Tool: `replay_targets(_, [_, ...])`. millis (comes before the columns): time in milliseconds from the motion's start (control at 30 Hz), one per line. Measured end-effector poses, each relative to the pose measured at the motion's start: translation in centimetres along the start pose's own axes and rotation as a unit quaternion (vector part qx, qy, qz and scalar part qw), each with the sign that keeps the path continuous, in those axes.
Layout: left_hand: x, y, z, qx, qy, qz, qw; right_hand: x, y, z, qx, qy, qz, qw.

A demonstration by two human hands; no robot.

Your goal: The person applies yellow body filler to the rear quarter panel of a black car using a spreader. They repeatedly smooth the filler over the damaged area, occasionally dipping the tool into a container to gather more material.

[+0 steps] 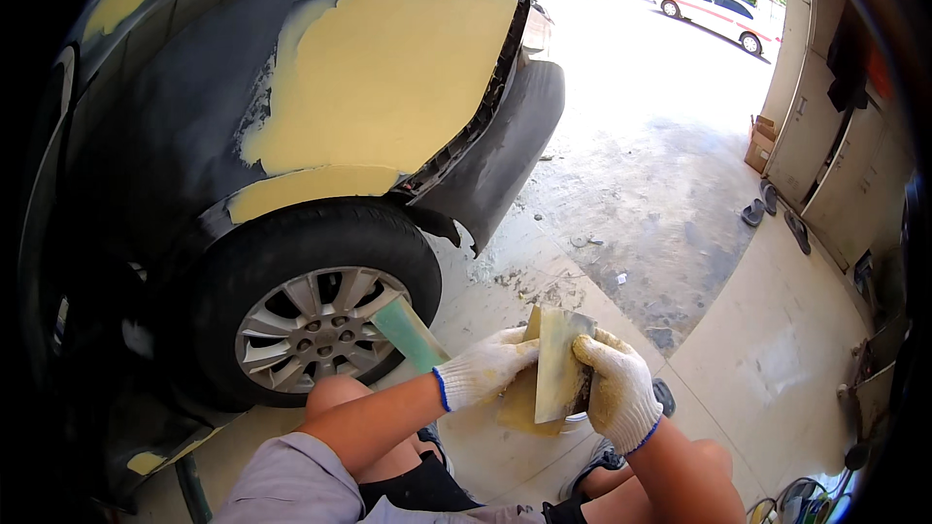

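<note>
Both my hands wear white knit gloves stained with yellowish filler. My left hand (485, 367) grips the left edge of a flat board (524, 398) smeared with putty. My right hand (616, 388) holds a thin metal spreader blade (560, 364) upright against that board. The two hands meet above my bent knees. Ahead on the left is a dark car's rear quarter panel (175, 126) with a large patch of pale yellow body filler (388, 68) above the rear wheel (316, 315). A light green strip (408, 330) leans by the tyre.
The dark rear bumper (505, 150) hangs loose beside a dusty concrete floor (660, 184). Sandals (767, 204) and a cardboard box (760, 141) lie near beige cabinets (825, 146) on the right. Parked cars (714, 15) stand outside in the sun.
</note>
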State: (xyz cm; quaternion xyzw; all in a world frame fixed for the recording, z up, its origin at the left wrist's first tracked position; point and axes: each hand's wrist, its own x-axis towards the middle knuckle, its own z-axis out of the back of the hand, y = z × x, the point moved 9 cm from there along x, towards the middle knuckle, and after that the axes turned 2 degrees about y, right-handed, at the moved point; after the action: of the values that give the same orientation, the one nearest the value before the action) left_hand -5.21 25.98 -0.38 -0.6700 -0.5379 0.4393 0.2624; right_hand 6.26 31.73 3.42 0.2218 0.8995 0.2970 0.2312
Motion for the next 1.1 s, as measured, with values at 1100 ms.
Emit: replay_targets(1100, [-6.0, -8.8, 8.6, -0.136, -0.263, -0.277, 0.914, 3.5, 2.2, 1.8, -0.086, -0.144, 0.140, 0.976])
